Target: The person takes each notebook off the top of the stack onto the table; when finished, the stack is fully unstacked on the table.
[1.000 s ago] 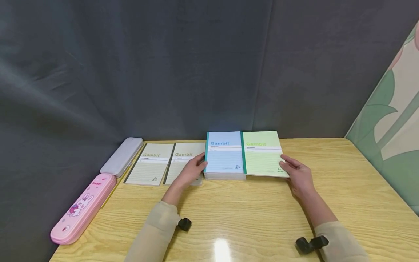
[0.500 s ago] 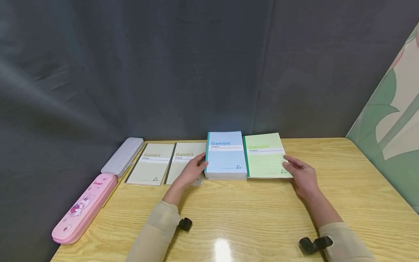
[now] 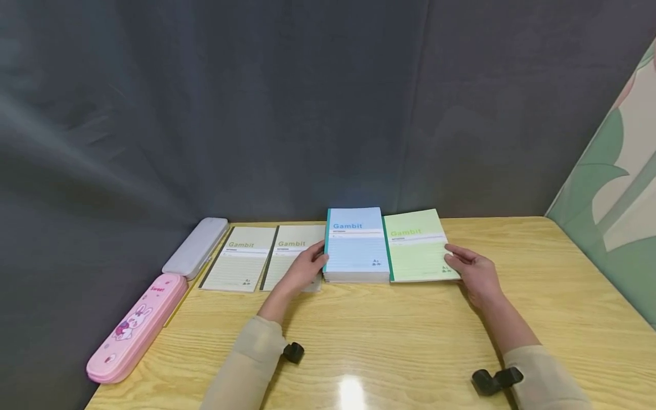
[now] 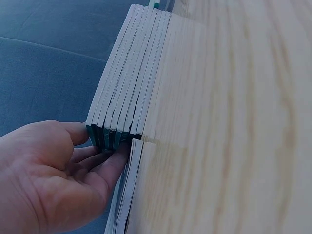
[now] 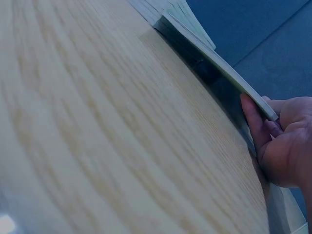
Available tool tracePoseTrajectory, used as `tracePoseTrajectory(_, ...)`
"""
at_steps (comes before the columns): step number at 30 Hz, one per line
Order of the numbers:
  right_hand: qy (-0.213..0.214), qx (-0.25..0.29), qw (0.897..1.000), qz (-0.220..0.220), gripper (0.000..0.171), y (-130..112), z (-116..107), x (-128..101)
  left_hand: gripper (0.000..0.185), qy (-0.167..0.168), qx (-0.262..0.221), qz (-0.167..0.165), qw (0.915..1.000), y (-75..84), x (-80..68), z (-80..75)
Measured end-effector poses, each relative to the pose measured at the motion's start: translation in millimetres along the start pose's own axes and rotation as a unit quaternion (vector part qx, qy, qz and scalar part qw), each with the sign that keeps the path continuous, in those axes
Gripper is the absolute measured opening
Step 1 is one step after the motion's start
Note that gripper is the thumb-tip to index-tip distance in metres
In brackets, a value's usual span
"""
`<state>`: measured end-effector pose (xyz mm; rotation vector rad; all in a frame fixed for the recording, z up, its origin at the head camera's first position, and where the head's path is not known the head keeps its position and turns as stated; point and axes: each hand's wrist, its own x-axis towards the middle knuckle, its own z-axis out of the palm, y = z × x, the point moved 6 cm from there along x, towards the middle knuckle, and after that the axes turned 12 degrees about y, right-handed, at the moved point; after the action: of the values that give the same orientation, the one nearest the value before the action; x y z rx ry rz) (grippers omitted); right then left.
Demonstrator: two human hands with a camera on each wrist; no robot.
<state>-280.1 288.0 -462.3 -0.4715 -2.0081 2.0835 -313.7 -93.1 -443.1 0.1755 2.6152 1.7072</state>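
Pale-green oblong paper notebook (image 3: 416, 247): rear of the yellow wood-grain worktop (image 3: 369, 336), ten o'clock from the right hand (image 3: 478, 276), the nearer of the hands; long axis roughly eleven to five
Notebook grip: right hand pinching its four-o'clock corner, thumb on top
Thick blue-topped notebook stack (image 3: 355, 247): just beside, at nine o'clock; left hand (image 3: 302, 269) gripping its spine side
Right wrist view: held edge raised, fingers beneath, hidden from head view
Left wrist view: layered white page blocks, dark-teal spines; head view shows mainly the blue cover
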Motion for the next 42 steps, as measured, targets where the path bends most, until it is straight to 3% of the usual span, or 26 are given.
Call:
tracePoseTrajectory(7, 0.014, -0.119, 0.992, -0.03, 0.057, 2.2, -0.2, 0.3, 0.054, -0.002, -0.004, -0.002, 1.0, -2.3, -0.8, 3.2)
tracePoseTrajectory(10, 0.02, -0.174, 0.982, -0.065, 0.054, 3.0, -0.9, 0.6, 0.054, -0.002, -0.001, 0.001, 1.0, -3.6, -0.2, 4.1)
tracePoseTrajectory(13, 0.023, -0.238, 0.965, -0.112, 0.05, -0.6, -0.8, -1.7, 0.053, 0.001, -0.001, 0.003, 1.0, -5.5, 0.2, 4.2)
tracePoseTrajectory(18, 0.038, -0.327, 0.925, -0.19, 0.039, -9.5, 3.6, -7.2, 0.054, 0.003, 0.002, -0.001, 1.0, -7.1, 0.7, 3.2)
tracePoseTrajectory(23, 0.036, -0.351, 0.907, -0.231, 0.032, -11.6, 8.2, -7.4, 0.054, 0.007, 0.005, -0.008, 0.9999, -8.0, 1.7, 1.7)
tracePoseTrajectory(28, 0.042, -0.335, 0.913, -0.227, 0.03, -11.9, 8.0, -5.2, 0.054, 0.008, 0.001, -0.01, 0.9999, -9.0, 2.4, 0.8)
tracePoseTrajectory(34, 0.116, -0.307, 0.921, -0.209, 0.027, -20.3, 7.6, -6.6, 0.054, 0.008, 0.0, -0.003, 1.0, -8.0, 2.6, 0.4)
tracePoseTrajectory(36, 0.123, -0.29, 0.927, -0.203, 0.027, -24.2, 12.5, -9.9, 0.054, 0.007, -0.001, 0.0, 1.0, -7.3, 2.7, 0.7)
tracePoseTrajectory(42, 0.06, -0.245, 0.95, -0.182, 0.031, -29.3, 43.1, -21.0, 0.054, 0.007, -0.008, 0.001, 1.0, -4.5, 3.5, 1.3)
